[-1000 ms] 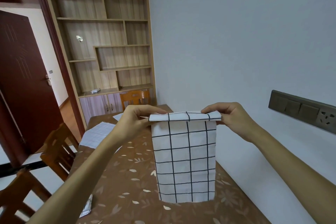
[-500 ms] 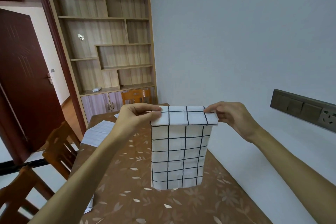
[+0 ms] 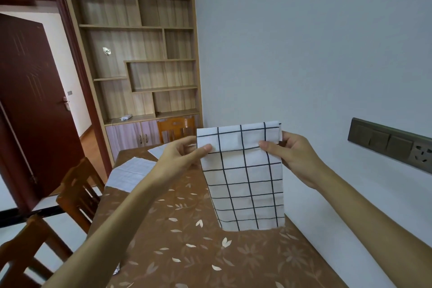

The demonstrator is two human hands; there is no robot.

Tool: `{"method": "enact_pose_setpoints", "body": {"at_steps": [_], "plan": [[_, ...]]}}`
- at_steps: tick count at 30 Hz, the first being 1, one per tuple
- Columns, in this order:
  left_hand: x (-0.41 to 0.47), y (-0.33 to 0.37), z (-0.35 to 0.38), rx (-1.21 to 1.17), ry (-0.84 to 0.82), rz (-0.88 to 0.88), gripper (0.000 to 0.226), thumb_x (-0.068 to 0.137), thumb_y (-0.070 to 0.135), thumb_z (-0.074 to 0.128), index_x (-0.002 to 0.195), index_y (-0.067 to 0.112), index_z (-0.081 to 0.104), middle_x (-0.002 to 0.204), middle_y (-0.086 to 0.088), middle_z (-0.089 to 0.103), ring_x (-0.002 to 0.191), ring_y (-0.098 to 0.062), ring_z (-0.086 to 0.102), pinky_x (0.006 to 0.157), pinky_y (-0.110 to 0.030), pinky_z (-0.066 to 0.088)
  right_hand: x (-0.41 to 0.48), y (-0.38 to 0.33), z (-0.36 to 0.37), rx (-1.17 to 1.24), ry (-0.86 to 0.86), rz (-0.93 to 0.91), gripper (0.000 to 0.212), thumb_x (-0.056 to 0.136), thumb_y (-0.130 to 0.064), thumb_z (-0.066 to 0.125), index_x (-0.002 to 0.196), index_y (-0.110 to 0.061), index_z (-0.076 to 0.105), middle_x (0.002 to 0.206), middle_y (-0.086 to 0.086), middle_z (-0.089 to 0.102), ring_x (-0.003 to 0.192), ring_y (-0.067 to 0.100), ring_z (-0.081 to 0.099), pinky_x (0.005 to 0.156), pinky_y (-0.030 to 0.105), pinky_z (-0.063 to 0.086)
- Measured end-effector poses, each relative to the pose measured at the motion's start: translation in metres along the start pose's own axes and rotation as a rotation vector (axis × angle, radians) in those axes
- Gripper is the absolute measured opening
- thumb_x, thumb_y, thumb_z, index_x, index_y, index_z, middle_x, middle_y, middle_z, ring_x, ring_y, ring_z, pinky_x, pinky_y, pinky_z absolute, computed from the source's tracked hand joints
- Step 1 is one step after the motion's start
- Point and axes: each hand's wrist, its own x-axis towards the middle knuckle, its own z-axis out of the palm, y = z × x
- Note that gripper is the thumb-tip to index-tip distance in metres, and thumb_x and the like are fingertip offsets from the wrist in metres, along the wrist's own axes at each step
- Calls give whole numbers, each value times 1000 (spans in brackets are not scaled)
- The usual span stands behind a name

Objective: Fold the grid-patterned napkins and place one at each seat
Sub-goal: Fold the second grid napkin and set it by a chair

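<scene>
I hold a white napkin with a black grid [image 3: 245, 184] up in the air above the brown leaf-patterned table [image 3: 187, 241]. My left hand [image 3: 180, 159] pinches its upper left edge and my right hand [image 3: 294, 156] pinches its upper right edge. The top of the cloth is doubled over into a band, and the rest hangs down with its lower edge near the tabletop. Another napkin [image 3: 131, 174] lies flat at the table's far left edge, and a white corner of a further one [image 3: 159, 151] shows behind my left hand.
Wooden chairs stand at the left side [image 3: 79, 192], the near left [image 3: 25, 255] and the far end [image 3: 176, 128]. The table's right side runs along a white wall with a switch panel [image 3: 392, 145]. A wooden bookshelf [image 3: 140, 54] and an open dark door [image 3: 35, 105] are behind.
Both hands have lifted the napkin higher and rolled its top edge over, so the folded band is wider. The hanging part is shorter and its lower edge has risen.
</scene>
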Motion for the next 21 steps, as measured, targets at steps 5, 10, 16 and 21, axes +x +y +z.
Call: {"method": "enact_pose_setpoints", "body": {"at_steps": [5,10,16,21], "plan": [[-4,1,1,36,41,62,20,90,23,68,107,14,72,98,-8,79,94,-30,75,87,-58,57,-1,-3,2,-54,-46,24,22,90,-18,71,112,-16,73,108,2,78,102,19,74,89,32,57],[-4,3,-8,78,30,139,31,82,22,76,110,11,73,100,-9,78,99,-26,74,87,-46,61,-5,-1,1,-189,-155,38,16,93,-19,68,108,-22,74,98,3,79,90,17,74,81,35,59],[-4,3,-16,96,69,116,22,93,1,63,102,14,78,104,-2,78,101,-28,71,92,-51,56,-4,-3,-3,-118,-132,-31,40,95,10,51,98,-20,77,96,-10,77,89,5,72,72,19,57],[-6,8,-14,-82,85,43,33,98,-5,46,94,5,78,112,-8,76,113,-23,69,94,-35,59,-3,-5,-4,39,-122,24,51,100,7,31,91,-12,78,98,-2,77,91,13,69,75,23,57]]}}
